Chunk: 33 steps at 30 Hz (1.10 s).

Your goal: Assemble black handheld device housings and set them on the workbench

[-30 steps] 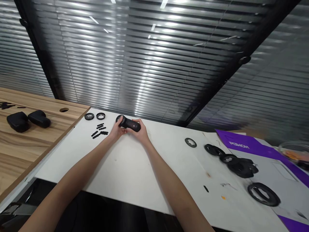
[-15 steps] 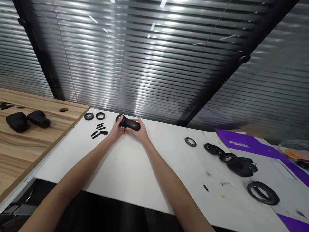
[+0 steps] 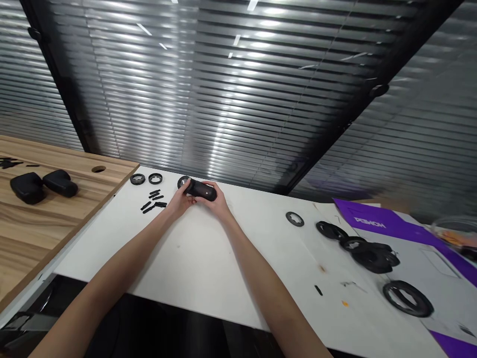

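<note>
A black device point(image 3: 200, 190) with a rounded body and a round, shiny head at its left end is held over the far part of the white table point(image 3: 208, 258). My left hand point(image 3: 181, 200) grips it near the head, thumb on top. My right hand point(image 3: 216, 198) is wrapped round its right end. Left of my hands lie two black rings point(image 3: 155, 178) and several short black strips point(image 3: 153, 201). Another flat black ring point(image 3: 294, 219) rests on the table to the right.
Two black rounded pieces point(image 3: 59, 183) lie on the wooden table point(image 3: 44, 223) at left. Several black ring-shaped parts point(image 3: 408, 298) and a purple and white sheet point(image 3: 372, 215) are at right. Window blinds point(image 3: 223, 89) stand behind.
The device's head has turned slightly, so more of its shiny face shows. Both hands keep their hold in almost the same place.
</note>
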Motion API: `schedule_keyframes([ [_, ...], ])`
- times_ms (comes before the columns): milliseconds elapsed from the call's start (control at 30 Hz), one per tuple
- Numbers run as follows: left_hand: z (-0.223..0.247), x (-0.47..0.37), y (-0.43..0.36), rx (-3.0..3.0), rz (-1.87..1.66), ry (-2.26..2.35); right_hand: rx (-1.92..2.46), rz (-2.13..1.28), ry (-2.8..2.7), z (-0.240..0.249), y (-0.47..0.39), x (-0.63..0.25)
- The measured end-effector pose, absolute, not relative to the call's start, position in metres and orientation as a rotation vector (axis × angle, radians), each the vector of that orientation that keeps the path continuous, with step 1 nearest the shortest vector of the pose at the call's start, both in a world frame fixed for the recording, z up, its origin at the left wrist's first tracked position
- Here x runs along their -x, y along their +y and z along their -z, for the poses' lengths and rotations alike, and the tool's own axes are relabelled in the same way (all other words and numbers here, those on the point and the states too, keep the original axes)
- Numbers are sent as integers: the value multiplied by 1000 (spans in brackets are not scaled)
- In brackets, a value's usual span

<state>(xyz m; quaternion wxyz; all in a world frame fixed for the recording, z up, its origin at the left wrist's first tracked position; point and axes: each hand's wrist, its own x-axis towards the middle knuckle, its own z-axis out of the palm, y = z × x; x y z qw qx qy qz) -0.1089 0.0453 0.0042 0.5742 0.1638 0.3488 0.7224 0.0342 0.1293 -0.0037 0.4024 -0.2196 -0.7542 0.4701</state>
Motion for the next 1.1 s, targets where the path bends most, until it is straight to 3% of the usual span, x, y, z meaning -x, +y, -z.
schedule_keyframes([
  [1100,1,111,47,-431,-1734,709,603,-1283,-1843,8,133,-32],
])
